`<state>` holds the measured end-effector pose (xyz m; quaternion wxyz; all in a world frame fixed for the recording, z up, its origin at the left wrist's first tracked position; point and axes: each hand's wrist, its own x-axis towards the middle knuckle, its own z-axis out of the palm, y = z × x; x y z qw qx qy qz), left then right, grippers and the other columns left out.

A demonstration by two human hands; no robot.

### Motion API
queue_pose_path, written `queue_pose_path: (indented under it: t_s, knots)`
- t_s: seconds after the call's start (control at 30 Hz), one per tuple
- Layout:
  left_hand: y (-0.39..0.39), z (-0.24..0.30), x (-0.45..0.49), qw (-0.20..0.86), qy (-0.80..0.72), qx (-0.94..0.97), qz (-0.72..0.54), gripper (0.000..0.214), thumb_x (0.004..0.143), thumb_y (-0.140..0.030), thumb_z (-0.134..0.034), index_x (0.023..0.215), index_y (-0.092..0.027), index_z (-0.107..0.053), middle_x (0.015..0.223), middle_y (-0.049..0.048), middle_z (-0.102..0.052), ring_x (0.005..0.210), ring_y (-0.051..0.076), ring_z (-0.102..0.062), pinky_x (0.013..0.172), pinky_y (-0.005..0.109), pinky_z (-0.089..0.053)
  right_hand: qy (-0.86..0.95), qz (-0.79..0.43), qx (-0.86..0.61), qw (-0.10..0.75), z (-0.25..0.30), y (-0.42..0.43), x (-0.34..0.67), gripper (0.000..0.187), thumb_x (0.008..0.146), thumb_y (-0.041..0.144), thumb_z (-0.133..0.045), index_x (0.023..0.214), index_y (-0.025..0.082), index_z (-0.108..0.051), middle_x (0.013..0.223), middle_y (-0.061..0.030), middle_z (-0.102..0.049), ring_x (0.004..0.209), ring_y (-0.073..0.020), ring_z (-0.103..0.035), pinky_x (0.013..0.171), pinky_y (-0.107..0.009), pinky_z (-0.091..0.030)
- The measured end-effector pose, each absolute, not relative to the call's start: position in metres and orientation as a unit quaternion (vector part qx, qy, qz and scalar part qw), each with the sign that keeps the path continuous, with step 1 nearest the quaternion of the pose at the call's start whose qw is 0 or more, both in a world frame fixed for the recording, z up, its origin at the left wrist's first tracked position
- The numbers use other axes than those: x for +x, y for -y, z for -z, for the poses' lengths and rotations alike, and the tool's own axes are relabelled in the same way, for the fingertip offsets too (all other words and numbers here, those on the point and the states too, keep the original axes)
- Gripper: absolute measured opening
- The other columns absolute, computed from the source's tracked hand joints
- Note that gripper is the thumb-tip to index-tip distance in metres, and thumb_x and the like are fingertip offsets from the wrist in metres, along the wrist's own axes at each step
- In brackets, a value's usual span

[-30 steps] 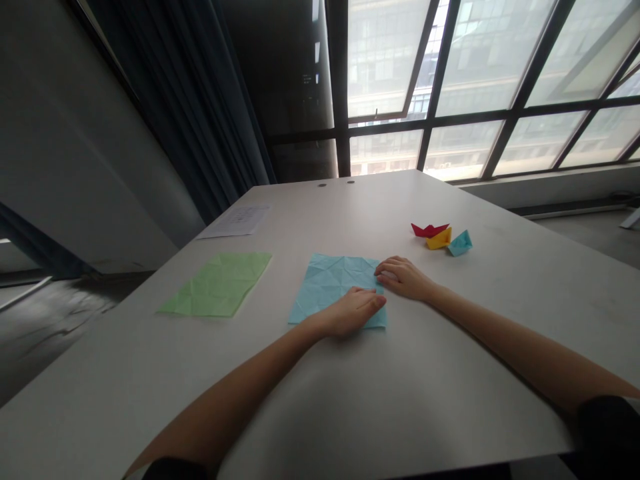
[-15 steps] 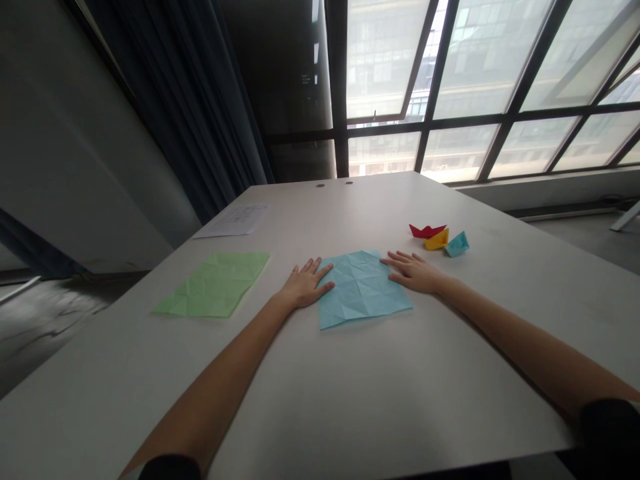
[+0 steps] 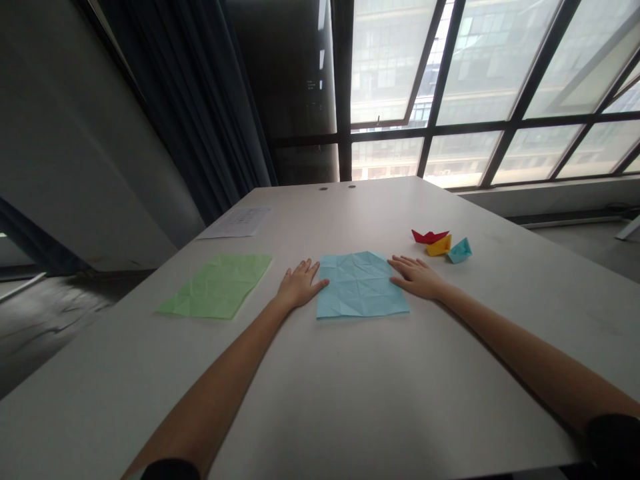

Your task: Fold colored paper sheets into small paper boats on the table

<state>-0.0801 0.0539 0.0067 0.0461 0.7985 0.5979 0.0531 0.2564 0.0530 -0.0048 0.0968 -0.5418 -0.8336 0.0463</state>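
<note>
A square sheet of light blue paper (image 3: 363, 287), covered in crease lines, lies unfolded on the white table. At its left edge my left hand (image 3: 300, 283) rests flat with fingers spread, the thumb tip touching the paper. My right hand (image 3: 416, 277) lies flat beside the right edge, fingers stretched out and their tips at the paper's border. Neither hand grips anything. Farther left is a creased sheet of light green paper (image 3: 217, 287).
Beyond my right hand stand a red paper boat (image 3: 429, 237), a yellow paper boat (image 3: 439, 246) and a light blue paper boat (image 3: 460, 251). A printed white sheet (image 3: 239, 223) lies at the table's left edge. Windows and a dark curtain (image 3: 200, 100) border the far side.
The blue sheet has turned slightly, so its near edge now runs almost level. My hands have drawn slightly outward, away from the paper's middle. The view has shifted a little.
</note>
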Motion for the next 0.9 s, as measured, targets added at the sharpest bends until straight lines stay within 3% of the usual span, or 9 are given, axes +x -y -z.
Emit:
queue_pose_path:
  t_s: [0.17, 0.27, 0.5, 0.7, 0.8, 0.9]
  knots:
    - [-0.055, -0.004, -0.077, 0.039, -0.604, 0.793, -0.069, 0.070, 0.082, -0.064, -0.025, 0.137, -0.019, -0.031, 0.145, 0.0136, -0.025, 0.133, 0.030, -0.021, 0.102, 0.054, -0.018, 0.833, -0.033, -0.541, 0.110, 0.009, -0.055, 0.258, 0.065, 0.083, 0.060, -0.031, 0.136, 0.021, -0.035, 0.141, -0.0089, -0.035, 0.130, -0.0281, -0.030, 0.104, -0.050, -0.023]
    - [-0.058, -0.004, -0.077, 0.031, -0.582, 0.807, -0.091, 0.060, 0.082, -0.060, -0.034, 0.127, -0.022, -0.045, 0.139, 0.0121, -0.037, 0.128, 0.029, -0.031, 0.100, 0.049, -0.025, 0.832, -0.028, -0.541, 0.120, 0.012, -0.056, 0.260, 0.065, 0.083, 0.060, -0.033, 0.135, 0.020, -0.037, 0.140, -0.0098, -0.037, 0.129, -0.0284, -0.032, 0.104, -0.049, -0.024]
    - [-0.061, -0.005, -0.074, 0.093, -0.539, 0.810, -0.212, 0.035, 0.075, -0.044, -0.057, 0.099, -0.020, -0.064, 0.112, 0.0060, -0.061, 0.108, 0.023, -0.050, 0.095, 0.038, -0.036, 0.837, -0.022, -0.531, 0.128, 0.015, -0.059, 0.261, 0.065, 0.083, 0.060, -0.033, 0.133, 0.020, -0.041, 0.139, -0.0105, -0.040, 0.128, -0.0278, -0.034, 0.103, -0.045, -0.026]
    - [-0.056, -0.006, -0.071, 0.134, -0.530, 0.784, -0.293, 0.012, 0.074, -0.026, -0.054, 0.075, -0.021, -0.065, 0.086, 0.0020, -0.067, 0.092, 0.019, -0.058, 0.087, 0.032, -0.041, 0.837, -0.025, -0.530, 0.135, 0.015, -0.057, 0.260, 0.064, 0.082, 0.060, -0.034, 0.132, 0.020, -0.042, 0.138, -0.0108, -0.040, 0.127, -0.0282, -0.034, 0.103, -0.046, -0.026]
    - [-0.058, -0.001, -0.071, 0.169, -0.531, 0.755, -0.346, 0.015, 0.072, -0.023, -0.054, 0.083, -0.018, -0.064, 0.085, 0.0032, -0.066, 0.086, 0.018, -0.059, 0.082, 0.030, -0.044, 0.837, -0.024, -0.531, 0.130, 0.016, -0.057, 0.261, 0.065, 0.083, 0.060, -0.034, 0.132, 0.020, -0.041, 0.138, -0.0105, -0.040, 0.127, -0.0280, -0.034, 0.103, -0.046, -0.026]
    - [-0.062, 0.007, -0.070, 0.200, -0.539, 0.718, -0.393, 0.040, 0.073, -0.023, -0.054, 0.112, -0.015, -0.055, 0.088, 0.0043, -0.065, 0.083, 0.016, -0.060, 0.081, 0.030, -0.045, 0.837, -0.023, -0.531, 0.129, 0.017, -0.057, 0.262, 0.064, 0.082, 0.060, -0.034, 0.132, 0.019, -0.042, 0.138, -0.0105, -0.040, 0.127, -0.0283, -0.034, 0.103, -0.046, -0.026]
